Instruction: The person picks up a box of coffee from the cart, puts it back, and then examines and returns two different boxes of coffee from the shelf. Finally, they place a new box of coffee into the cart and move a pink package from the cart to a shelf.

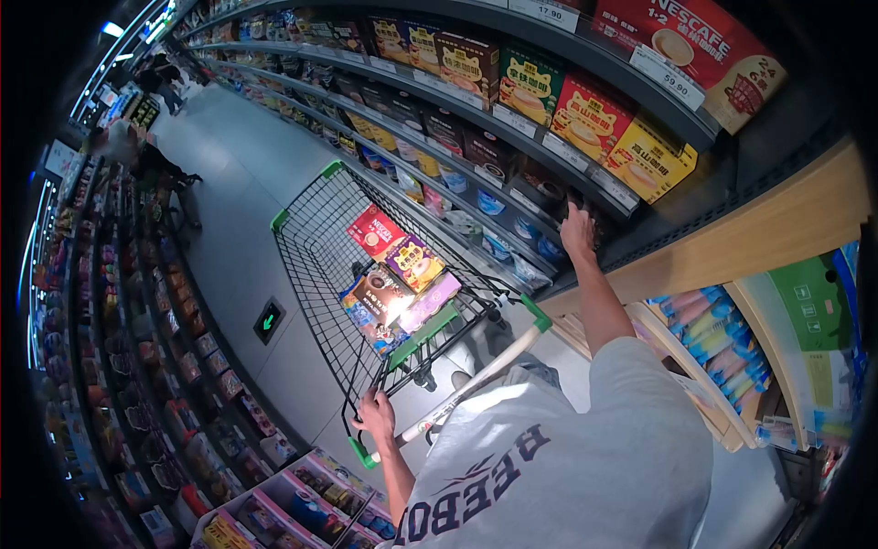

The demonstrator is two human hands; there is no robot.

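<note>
My left hand (374,417) is closed over the wire rim of a shopping cart (294,274), beside the left end of its pale handle. My right arm stretches out to the shelf on the right. There my right hand (578,231) is at the end of the lower shelf, next to dark coffee boxes (541,186); shadow hides most of its fingers. In the cart lie a red Nescafe box (376,231), a purple-and-yellow coffee box (415,263), a brown box (379,295), a lilac box (430,305) and a blue pack (364,322).
Yellow, red and green coffee boxes (590,119) line the shelf above my right hand. A wooden-edged display (709,329) with colourful packets stands at right. Snack shelves (174,366) run along the left. People (163,82) are farther down the aisle, and a green floor arrow (267,320) lies left of the cart.
</note>
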